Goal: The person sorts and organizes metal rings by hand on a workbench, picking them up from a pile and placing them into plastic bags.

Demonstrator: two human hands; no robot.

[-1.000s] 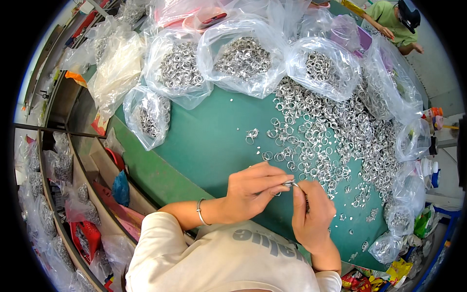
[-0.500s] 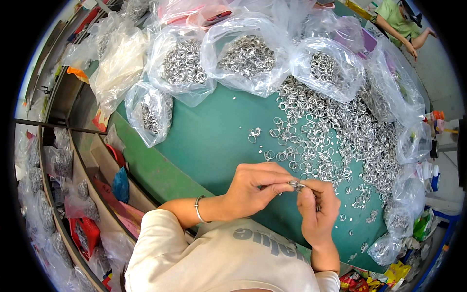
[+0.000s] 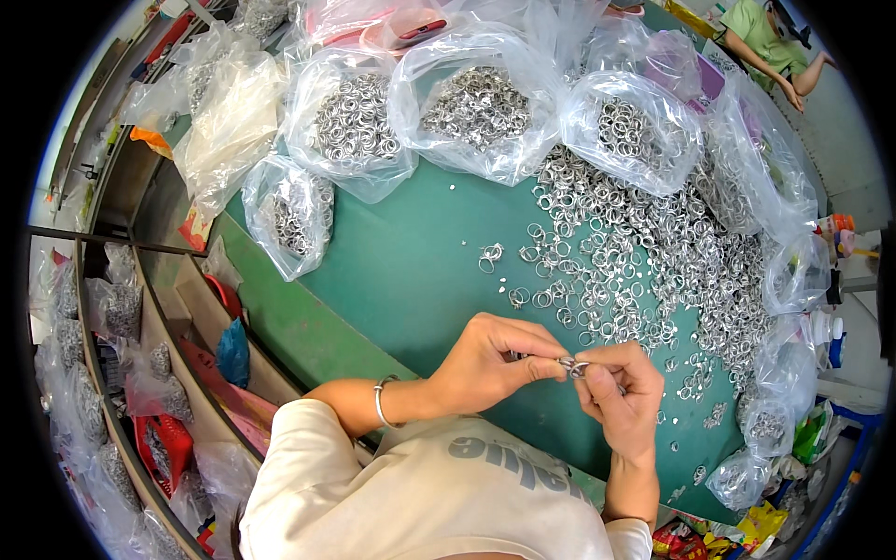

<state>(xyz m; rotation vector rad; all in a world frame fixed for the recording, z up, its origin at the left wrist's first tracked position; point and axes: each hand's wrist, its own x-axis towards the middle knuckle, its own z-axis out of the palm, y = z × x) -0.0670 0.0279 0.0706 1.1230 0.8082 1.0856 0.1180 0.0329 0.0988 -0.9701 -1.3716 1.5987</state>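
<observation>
Small silvery metal rings [image 3: 572,368] are pinched between both hands, close to my body over the green table [image 3: 401,252]. My left hand [image 3: 495,364], with a bangle on its wrist, grips them between thumb and forefinger. From the other side my right hand [image 3: 623,392] holds them the same way, its remaining fingers curled. How many rings the fingers hold is hard to see. Just beyond the hands a loose heap of similar rings [image 3: 709,280] spreads over the right of the table. One small cluster of rings [image 3: 490,257] lies apart from it.
Along the far edge stand open plastic bags of metal rings [image 3: 476,107], with a smaller bag [image 3: 289,217] at the left. Wooden shelving [image 3: 177,345] with more bags borders the left side. At the far right another person [image 3: 765,47] in green is near the table.
My right hand has shifted slightly right and turned, its fingers changing their hold on the rings. My left hand has moved a little right, still pinching.
</observation>
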